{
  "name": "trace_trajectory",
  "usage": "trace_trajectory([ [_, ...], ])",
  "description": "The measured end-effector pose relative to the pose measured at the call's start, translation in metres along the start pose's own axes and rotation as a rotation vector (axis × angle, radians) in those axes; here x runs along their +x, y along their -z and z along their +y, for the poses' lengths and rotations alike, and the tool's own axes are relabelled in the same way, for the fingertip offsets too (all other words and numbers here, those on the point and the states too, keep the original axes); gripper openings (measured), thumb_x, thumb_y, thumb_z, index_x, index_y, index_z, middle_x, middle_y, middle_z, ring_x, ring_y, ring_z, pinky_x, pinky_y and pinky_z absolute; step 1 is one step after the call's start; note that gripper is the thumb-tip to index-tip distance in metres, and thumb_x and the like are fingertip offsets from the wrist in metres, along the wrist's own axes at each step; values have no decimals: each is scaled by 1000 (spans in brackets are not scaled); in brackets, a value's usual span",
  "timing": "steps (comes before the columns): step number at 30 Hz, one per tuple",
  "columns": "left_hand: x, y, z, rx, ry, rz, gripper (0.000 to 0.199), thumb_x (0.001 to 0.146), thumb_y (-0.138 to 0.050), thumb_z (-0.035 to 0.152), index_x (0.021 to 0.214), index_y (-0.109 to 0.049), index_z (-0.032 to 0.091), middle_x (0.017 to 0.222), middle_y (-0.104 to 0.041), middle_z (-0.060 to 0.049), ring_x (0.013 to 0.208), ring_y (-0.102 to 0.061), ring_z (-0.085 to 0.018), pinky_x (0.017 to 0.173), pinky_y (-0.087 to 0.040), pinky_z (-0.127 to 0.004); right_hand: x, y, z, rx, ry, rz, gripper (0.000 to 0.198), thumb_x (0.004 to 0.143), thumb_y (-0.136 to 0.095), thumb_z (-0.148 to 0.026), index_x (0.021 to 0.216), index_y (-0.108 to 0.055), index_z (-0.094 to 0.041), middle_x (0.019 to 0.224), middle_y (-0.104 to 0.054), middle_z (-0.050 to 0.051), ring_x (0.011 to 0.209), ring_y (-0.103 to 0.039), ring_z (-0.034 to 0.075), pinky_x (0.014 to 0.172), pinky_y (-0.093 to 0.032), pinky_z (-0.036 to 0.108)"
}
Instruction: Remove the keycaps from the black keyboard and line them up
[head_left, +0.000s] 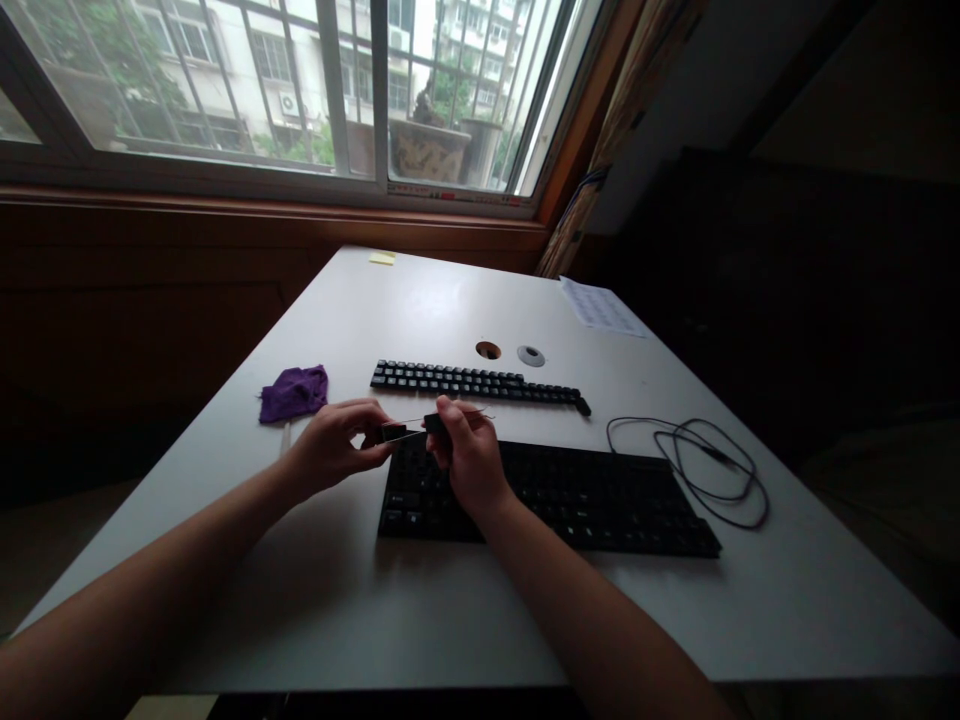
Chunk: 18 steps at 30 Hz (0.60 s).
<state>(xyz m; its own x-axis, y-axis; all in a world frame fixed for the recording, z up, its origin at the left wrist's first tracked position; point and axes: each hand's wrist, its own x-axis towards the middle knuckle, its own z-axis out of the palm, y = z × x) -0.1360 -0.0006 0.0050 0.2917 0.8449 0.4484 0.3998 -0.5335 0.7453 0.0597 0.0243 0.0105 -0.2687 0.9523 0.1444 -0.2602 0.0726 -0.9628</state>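
A person's two bare hands work over the upper left part of a black keyboard (600, 500) lying on a white table (300, 610). The left hand (337, 442), above the keyboard's upper left corner, has thumb and fingertips pinched together on a small dark keycap (394, 433), blocky and with a dull sheen along its edge. The right hand (474, 462), over the keyboard's left half, is closed with thumb against curled fingers around the black, squarish handle of a wire tool (433, 424); its thin, pale wires run left to the keycap, and more wire ends jut out beyond the thumb. The keyboard is long, flat and matte, with pale legends showing on keys at its lower left corner; much of its middle is too dark to make out, and the right hand and forearm cover part of it. Just beyond the keyboard, black keycaps (480, 382) stand packed in neat rows, their tops catching grey light, with one longer dark piece (583, 407) at the right end. A crumpled purple cloth (294, 393) lies past the keyboard's left end, a looped black cable (712, 470) near its right, and printed paper (602, 306) well behind it, toward the window (360, 90).
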Motion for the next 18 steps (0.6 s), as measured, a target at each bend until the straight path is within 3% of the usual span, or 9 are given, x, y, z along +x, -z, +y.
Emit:
trace_trajectory([
  [5, 0, -2, -4, 137, -62, -42, 13, 83, -69, 22, 95, -70, 16, 77, -63, -2, 63, -57, -10, 60, -46, -21, -4, -2, -3, -27, 27, -48, 41, 91, -57, -48, 63, -55, -19, 50, -54, -4, 38, -42, 6, 39, -30, 20],
  [12, 4, 3, -3, 79, 37, 47, 26, 91, -63, 30, 114, -70, 19, 97, -67, -8, 81, -63, -15, 69, -50, -24, -1, 3, 4, 47, 59, 157, 35, 93, -51, -47, 73, -63, -20, 57, -54, -3, 45, -44, 8, 42, -32, 22],
  [18, 5, 3, -3, 3, 149, 68, 28, 97, -53, 33, 113, -69, 17, 89, -66, -6, 72, -62, -12, 69, -50, -25, -1, 7, 1, -170, 253, 307, 37, 100, -34, -35, 82, -63, -21, 81, -60, 1, 74, -55, 14, 67, -43, 28],
])
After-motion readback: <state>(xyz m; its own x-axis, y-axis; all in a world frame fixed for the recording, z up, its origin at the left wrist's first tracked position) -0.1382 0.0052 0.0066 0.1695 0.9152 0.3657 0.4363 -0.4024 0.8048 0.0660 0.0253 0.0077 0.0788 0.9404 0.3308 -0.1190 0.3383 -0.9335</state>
